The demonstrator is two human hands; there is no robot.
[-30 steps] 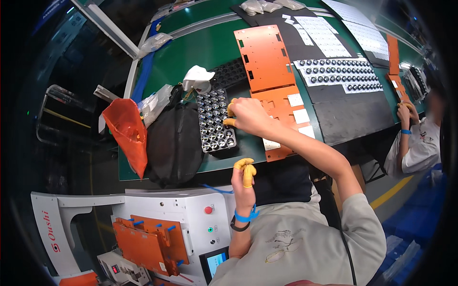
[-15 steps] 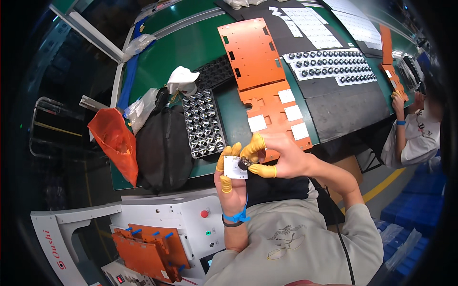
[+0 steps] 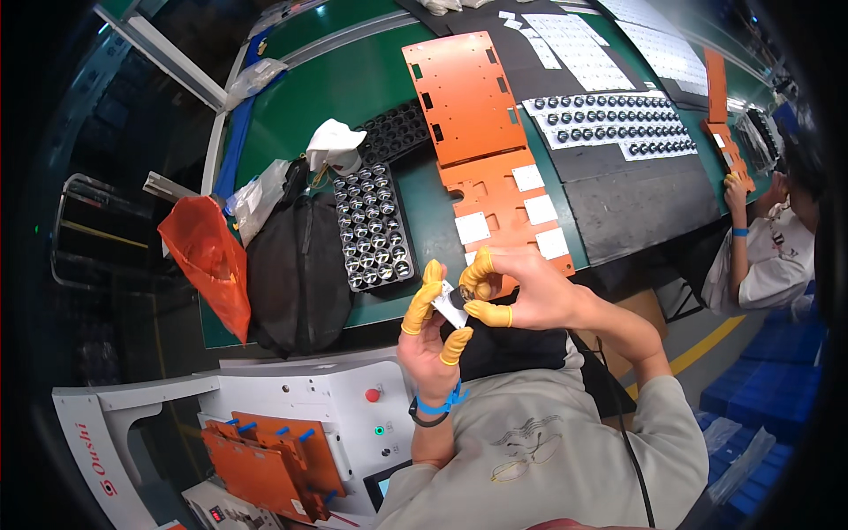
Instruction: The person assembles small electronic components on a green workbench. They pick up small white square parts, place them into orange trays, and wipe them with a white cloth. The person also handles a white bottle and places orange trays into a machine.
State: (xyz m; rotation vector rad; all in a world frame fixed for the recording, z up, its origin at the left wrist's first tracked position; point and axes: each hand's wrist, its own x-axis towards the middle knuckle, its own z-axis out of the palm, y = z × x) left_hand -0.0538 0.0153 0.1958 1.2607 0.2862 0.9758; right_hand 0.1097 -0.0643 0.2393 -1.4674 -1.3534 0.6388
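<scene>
My left hand [image 3: 430,351], in yellow finger cots, grips a small white square board [image 3: 448,310] by its edges, tilted. Against the board's face sits a dark round lens-like part [image 3: 461,298], pinched between the cot-covered thumb and fingers of my right hand [image 3: 530,287]. Whether the part is fixed to the board I cannot tell. Just beyond my hands lies an orange fixture plate [image 3: 503,190] with several white boards in its pockets; my right hand hides its near end. Left of it stands a black tray [image 3: 409,256] filled with shiny round parts.
An orange lid panel [image 3: 466,97] adjoins the plate. Boards with black round parts [image 3: 609,122] lie on a dark mat [image 3: 636,208] at right. A white cap [image 3: 336,141], a black bag [image 3: 305,274] and an orange bag [image 3: 208,261] are at left. Another person's hand [image 3: 735,190] works far right.
My left hand has turned the white board from facing up to steeply tilted, edge toward the view. My right hand keeps its pinch on the round part, shifted slightly.
</scene>
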